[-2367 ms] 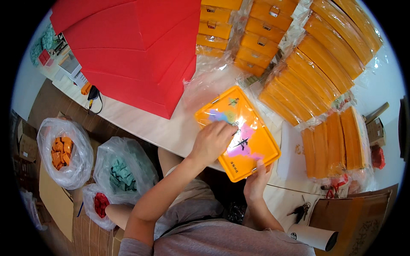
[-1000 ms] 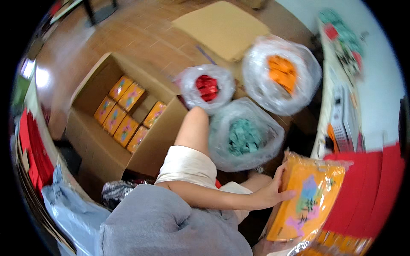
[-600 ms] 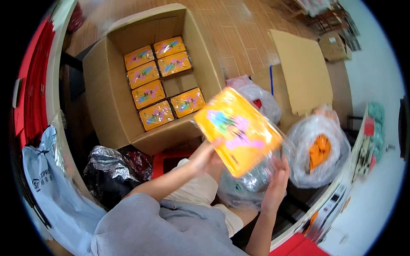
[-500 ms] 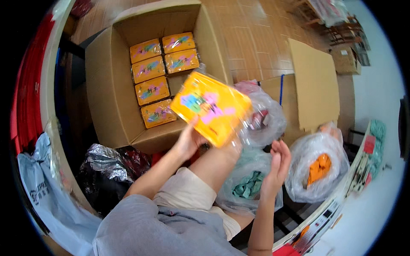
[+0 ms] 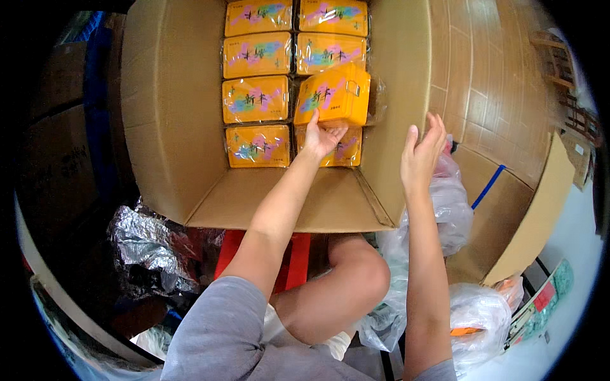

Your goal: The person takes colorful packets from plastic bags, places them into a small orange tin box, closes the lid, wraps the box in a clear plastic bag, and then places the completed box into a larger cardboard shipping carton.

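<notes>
My left hand (image 5: 323, 138) grips an orange box (image 5: 340, 95) with a coloured floral-like print, a clasp on its side and clear plastic wrap. The box is tilted over the right-hand row inside a large open cardboard carton (image 5: 273, 200). Under my left hand, partly covered by it, lies another orange box (image 5: 348, 149) of the same kind. Several matching wrapped boxes (image 5: 257, 100) lie in two rows in the carton. My right hand (image 5: 422, 149) is raised beside the carton's right wall, fingers apart, holding nothing.
Clear plastic bags (image 5: 451, 209) stand right of the carton, one bag (image 5: 480, 311) with something orange inside. Black and silver plastic (image 5: 152, 244) lies at the left. A flat cardboard sheet (image 5: 534, 209) leans at the right, near a blue strip (image 5: 488, 187). My knee (image 5: 362, 273) is below the carton.
My left hand has carried the orange box from above my lap into the carton. My right hand has moved up beside the carton wall. The view has shifted over the carton.
</notes>
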Demonstrator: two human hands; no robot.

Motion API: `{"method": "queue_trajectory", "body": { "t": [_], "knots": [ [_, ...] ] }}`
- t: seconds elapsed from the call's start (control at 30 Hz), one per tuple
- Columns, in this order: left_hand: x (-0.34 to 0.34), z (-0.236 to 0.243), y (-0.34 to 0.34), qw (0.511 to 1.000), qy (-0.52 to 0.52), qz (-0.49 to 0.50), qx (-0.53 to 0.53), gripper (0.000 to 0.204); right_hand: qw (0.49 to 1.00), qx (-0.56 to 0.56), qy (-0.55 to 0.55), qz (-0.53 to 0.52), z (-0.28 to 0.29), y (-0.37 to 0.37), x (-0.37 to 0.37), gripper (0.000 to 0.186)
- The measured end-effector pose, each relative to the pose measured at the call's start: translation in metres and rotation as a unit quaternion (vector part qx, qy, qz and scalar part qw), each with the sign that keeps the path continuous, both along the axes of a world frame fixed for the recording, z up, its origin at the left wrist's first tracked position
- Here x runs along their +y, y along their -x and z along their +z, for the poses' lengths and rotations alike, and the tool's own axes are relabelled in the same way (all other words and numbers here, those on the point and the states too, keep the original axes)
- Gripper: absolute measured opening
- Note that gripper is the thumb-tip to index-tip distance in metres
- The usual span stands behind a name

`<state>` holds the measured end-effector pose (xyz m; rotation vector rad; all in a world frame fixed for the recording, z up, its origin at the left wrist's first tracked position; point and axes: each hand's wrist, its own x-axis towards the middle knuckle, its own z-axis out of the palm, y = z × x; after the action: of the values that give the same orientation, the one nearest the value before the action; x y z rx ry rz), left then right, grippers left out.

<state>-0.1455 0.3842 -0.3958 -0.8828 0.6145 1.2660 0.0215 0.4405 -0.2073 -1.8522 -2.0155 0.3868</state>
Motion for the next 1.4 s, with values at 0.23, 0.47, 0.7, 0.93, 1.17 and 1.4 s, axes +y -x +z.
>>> {"method": "queue_trajectory", "body": {
  "t": [0.23, 0.47, 0.7, 0.93, 1.17, 1.4],
  "knots": [
    [0.025, -0.02, -0.012, 0.986, 0.059, -0.055, 0.146, 0.091, 1.0, 0.012, 0.011, -0.009, -0.019, -0.002, 0.006, 0.054],
    [0.035, -0.062, -0.028, 0.972, 0.082, -0.101, 0.193, 0.058, 1.0, 0.011, 0.002, 0.003, -0.025, -0.006, 0.006, 0.057],
    [0.021, -0.088, -0.033, 0.896, 0.125, -0.309, 0.293, 0.071, 1.0, 0.003, 0.009, -0.01, -0.023, -0.008, 0.008, 0.059],
    [0.006, -0.085, 0.0, 0.698, 0.08, -0.545, 0.457, 0.053, 1.0, 0.006, 0.015, 0.0, -0.024, -0.009, 0.009, 0.061],
    [0.051, -0.053, 0.016, -0.024, -0.154, -0.525, 0.836, 0.05, 1.0, 0.023, 0.017, 0.011, -0.025, -0.008, 0.01, 0.063],
    [0.027, -0.1, 0.026, -0.008, -0.209, -0.658, 0.724, 0.053, 0.999, 0.022, 0.048, 0.009, -0.023, -0.012, 0.009, 0.065]
  ]
}}
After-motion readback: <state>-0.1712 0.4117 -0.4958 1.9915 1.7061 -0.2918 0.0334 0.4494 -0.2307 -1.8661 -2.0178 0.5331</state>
